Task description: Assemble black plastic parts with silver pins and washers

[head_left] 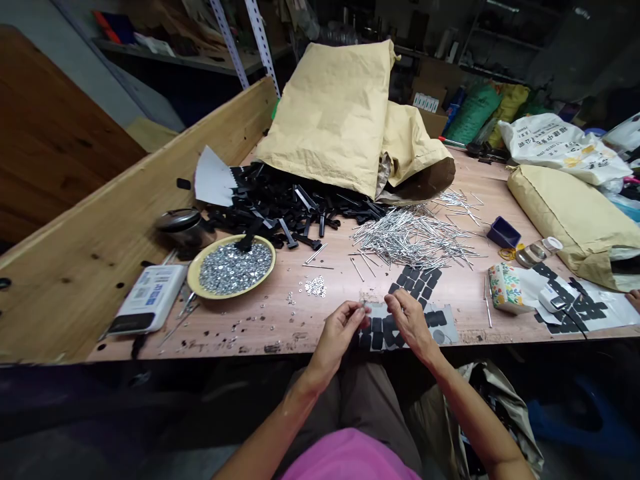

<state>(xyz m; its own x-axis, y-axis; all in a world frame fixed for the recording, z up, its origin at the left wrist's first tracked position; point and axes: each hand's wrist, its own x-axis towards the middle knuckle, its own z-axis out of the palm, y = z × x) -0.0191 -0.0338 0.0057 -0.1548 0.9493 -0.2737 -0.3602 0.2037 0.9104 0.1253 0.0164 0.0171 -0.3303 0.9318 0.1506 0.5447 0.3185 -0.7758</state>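
My left hand (341, 332) is over the table's front edge, thumb and forefinger pinched on something too small to make out. My right hand (411, 323) is close beside it, its fingers curled together; what they hold, if anything, is hidden. Below both hands lies a pale sheet (451, 327) bearing black rounded pads (377, 327), partly covered by my hands. More black pads (416, 283) lie just beyond. A pile of thin metal rods (410, 237) is farther back. Small washer-like metal pieces (316, 287) are scattered left of my hands.
A yellow bowl (197, 287) of small metal pieces stands left, near a white device (149, 300) and a metal pot (183, 227). Black plastic parts (280, 207) lie under a large paper sack (330, 113). A floral box (504, 290) and another sack (575, 210) are right.
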